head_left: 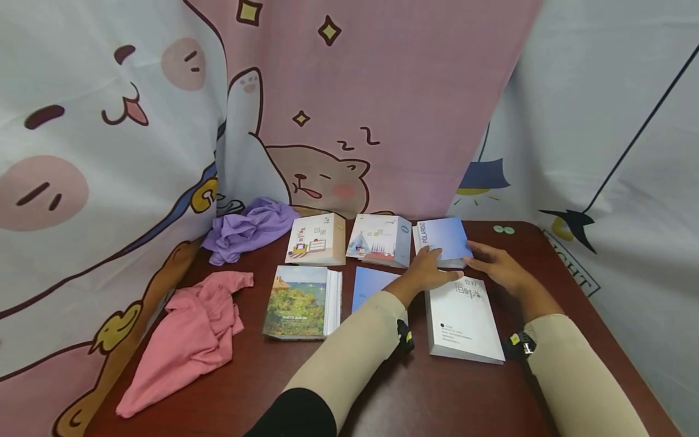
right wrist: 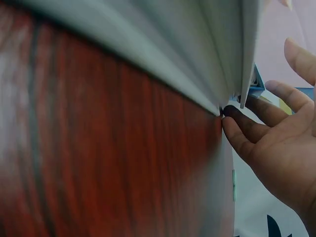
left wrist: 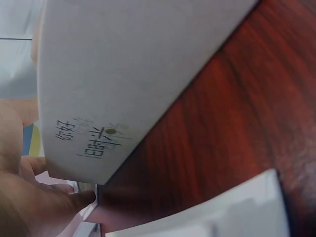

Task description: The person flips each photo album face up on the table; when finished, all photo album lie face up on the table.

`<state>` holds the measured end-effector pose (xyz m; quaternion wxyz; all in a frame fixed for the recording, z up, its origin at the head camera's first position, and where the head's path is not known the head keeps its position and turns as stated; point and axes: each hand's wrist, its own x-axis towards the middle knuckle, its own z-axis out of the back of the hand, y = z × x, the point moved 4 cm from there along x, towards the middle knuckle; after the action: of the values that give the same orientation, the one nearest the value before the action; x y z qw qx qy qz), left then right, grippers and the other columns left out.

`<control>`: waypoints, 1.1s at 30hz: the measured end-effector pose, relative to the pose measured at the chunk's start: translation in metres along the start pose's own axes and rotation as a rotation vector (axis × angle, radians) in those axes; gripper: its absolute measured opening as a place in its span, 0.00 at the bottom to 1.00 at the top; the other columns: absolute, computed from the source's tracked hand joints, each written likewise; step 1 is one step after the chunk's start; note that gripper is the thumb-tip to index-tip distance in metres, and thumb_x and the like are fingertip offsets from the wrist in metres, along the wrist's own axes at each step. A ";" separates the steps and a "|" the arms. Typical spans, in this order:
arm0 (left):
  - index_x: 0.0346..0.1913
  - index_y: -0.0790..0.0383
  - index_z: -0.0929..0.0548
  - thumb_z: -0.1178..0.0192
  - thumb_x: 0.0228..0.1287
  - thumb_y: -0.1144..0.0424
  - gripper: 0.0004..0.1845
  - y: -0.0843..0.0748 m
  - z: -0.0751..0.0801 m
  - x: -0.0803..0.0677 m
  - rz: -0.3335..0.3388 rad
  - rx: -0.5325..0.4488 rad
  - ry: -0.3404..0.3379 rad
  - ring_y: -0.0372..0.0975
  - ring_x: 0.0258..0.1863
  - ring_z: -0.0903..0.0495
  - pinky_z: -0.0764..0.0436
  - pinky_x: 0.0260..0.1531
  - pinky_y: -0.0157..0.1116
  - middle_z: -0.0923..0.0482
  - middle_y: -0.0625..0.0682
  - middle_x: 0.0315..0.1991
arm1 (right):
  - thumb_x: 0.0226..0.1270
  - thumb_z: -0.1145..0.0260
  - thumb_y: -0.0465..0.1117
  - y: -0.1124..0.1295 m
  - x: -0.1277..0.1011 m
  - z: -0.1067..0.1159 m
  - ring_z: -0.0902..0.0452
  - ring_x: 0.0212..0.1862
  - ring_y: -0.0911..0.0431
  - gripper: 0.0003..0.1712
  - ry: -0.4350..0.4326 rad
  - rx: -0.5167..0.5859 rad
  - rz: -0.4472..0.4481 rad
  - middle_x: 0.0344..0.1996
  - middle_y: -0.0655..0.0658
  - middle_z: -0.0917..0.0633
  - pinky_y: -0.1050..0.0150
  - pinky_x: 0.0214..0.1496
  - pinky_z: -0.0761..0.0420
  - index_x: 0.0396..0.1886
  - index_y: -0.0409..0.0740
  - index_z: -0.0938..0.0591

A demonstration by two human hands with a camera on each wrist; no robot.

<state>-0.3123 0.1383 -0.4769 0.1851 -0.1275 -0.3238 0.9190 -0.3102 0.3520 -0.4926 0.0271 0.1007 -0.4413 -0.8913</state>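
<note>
At the back right of the table lies a blue "POLAROID" album (head_left: 450, 233), pale page edges along its front. My left hand (head_left: 426, 270) reaches to its front left corner, fingers on or beside that edge. On its right side my right hand (head_left: 505, 270) has its fingertips at the edge, fingers loosely spread in the right wrist view. Neither hand visibly curls round the album. Below both hands lies a white album (head_left: 464, 321) with dark lettering, which looms large in the left wrist view. My left forearm partly covers another blue album (head_left: 374, 285).
Two illustrated albums, one cream (head_left: 311, 240) and one pale blue (head_left: 378, 240), stand along the back. A landscape photo album (head_left: 297, 303) lies before them. Purple cloth (head_left: 248, 230) and pink cloth (head_left: 191, 334) lie left. Printed curtains (head_left: 404, 91) enclose the table.
</note>
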 end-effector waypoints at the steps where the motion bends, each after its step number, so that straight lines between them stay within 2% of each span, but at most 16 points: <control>1: 0.87 0.53 0.36 0.34 0.71 0.32 0.50 0.001 -0.001 0.001 0.001 0.001 0.000 0.47 0.88 0.40 0.32 0.83 0.44 0.44 0.55 0.89 | 0.83 0.35 0.59 0.001 0.000 -0.001 0.54 0.87 0.24 0.49 0.003 0.005 0.003 0.88 0.29 0.45 0.18 0.80 0.48 0.91 0.46 0.44; 5: 0.87 0.51 0.36 0.30 0.69 0.35 0.50 0.003 -0.002 0.001 0.004 -0.018 -0.001 0.47 0.88 0.41 0.32 0.83 0.44 0.45 0.54 0.90 | 0.85 0.36 0.56 0.004 -0.002 -0.001 0.53 0.87 0.25 0.45 -0.009 0.044 0.007 0.89 0.31 0.46 0.18 0.81 0.48 0.91 0.50 0.43; 8: 0.88 0.50 0.37 0.27 0.68 0.37 0.51 0.003 0.000 0.002 -0.011 -0.043 -0.011 0.47 0.88 0.41 0.33 0.84 0.44 0.46 0.54 0.90 | 0.86 0.37 0.50 0.009 -0.004 0.002 0.47 0.87 0.27 0.42 -0.038 0.104 0.047 0.89 0.34 0.45 0.24 0.81 0.38 0.91 0.53 0.43; 10: 0.88 0.50 0.39 0.26 0.67 0.39 0.53 0.002 0.001 0.003 -0.036 -0.062 -0.019 0.46 0.88 0.41 0.33 0.84 0.43 0.44 0.53 0.89 | 0.87 0.38 0.46 0.013 -0.006 0.004 0.42 0.85 0.29 0.41 -0.060 0.145 0.087 0.89 0.35 0.43 0.33 0.79 0.28 0.91 0.55 0.43; 13: 0.89 0.49 0.43 0.25 0.67 0.41 0.55 0.001 0.003 0.004 -0.072 -0.083 -0.018 0.45 0.88 0.41 0.35 0.85 0.42 0.42 0.52 0.89 | 0.87 0.39 0.42 0.018 -0.009 0.005 0.34 0.83 0.31 0.40 -0.090 0.187 0.144 0.88 0.35 0.40 0.51 0.70 0.15 0.91 0.54 0.43; 16: 0.90 0.49 0.45 0.23 0.66 0.44 0.57 -0.001 0.006 0.003 -0.102 -0.111 -0.007 0.43 0.87 0.40 0.35 0.85 0.42 0.41 0.51 0.88 | 0.87 0.39 0.40 0.020 -0.011 0.006 0.25 0.79 0.42 0.40 -0.121 0.196 0.178 0.87 0.35 0.37 0.68 0.64 0.14 0.91 0.54 0.42; 19: 0.90 0.50 0.47 0.22 0.66 0.46 0.58 -0.005 0.009 0.004 -0.131 -0.168 -0.002 0.43 0.86 0.37 0.33 0.84 0.41 0.40 0.50 0.88 | 0.86 0.37 0.41 0.022 -0.012 0.007 0.21 0.74 0.58 0.39 -0.166 0.183 0.209 0.86 0.37 0.33 0.79 0.61 0.18 0.90 0.54 0.39; 21: 0.91 0.50 0.49 0.21 0.65 0.47 0.60 -0.008 0.012 0.004 -0.152 -0.196 -0.006 0.43 0.86 0.36 0.32 0.83 0.41 0.40 0.50 0.88 | 0.85 0.35 0.42 0.024 -0.013 0.007 0.21 0.71 0.65 0.39 -0.197 0.180 0.227 0.84 0.36 0.30 0.82 0.61 0.21 0.89 0.53 0.36; 24: 0.91 0.49 0.51 0.22 0.66 0.47 0.60 -0.012 0.015 0.005 -0.171 -0.217 -0.026 0.44 0.85 0.35 0.31 0.83 0.41 0.40 0.51 0.88 | 0.84 0.34 0.43 0.027 -0.014 0.007 0.22 0.68 0.69 0.38 -0.224 0.190 0.233 0.82 0.34 0.28 0.84 0.61 0.23 0.87 0.48 0.35; 29: 0.91 0.49 0.54 0.21 0.67 0.53 0.62 -0.015 0.022 0.010 -0.215 -0.276 -0.090 0.46 0.81 0.30 0.27 0.79 0.42 0.40 0.55 0.88 | 0.84 0.33 0.43 0.032 -0.016 0.007 0.21 0.74 0.63 0.39 -0.218 0.208 0.234 0.82 0.34 0.29 0.83 0.62 0.23 0.87 0.44 0.35; 33: 0.92 0.46 0.58 0.22 0.68 0.56 0.63 -0.014 0.026 0.013 -0.228 -0.347 -0.094 0.49 0.85 0.36 0.28 0.80 0.46 0.46 0.57 0.89 | 0.84 0.33 0.42 0.037 -0.015 0.007 0.22 0.76 0.62 0.39 -0.173 0.231 0.263 0.82 0.35 0.29 0.83 0.62 0.22 0.88 0.46 0.36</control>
<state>-0.3298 0.1393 -0.4494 0.2476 -0.0771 -0.4978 0.8276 -0.2987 0.3369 -0.4575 0.0933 -0.0325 -0.5508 -0.8288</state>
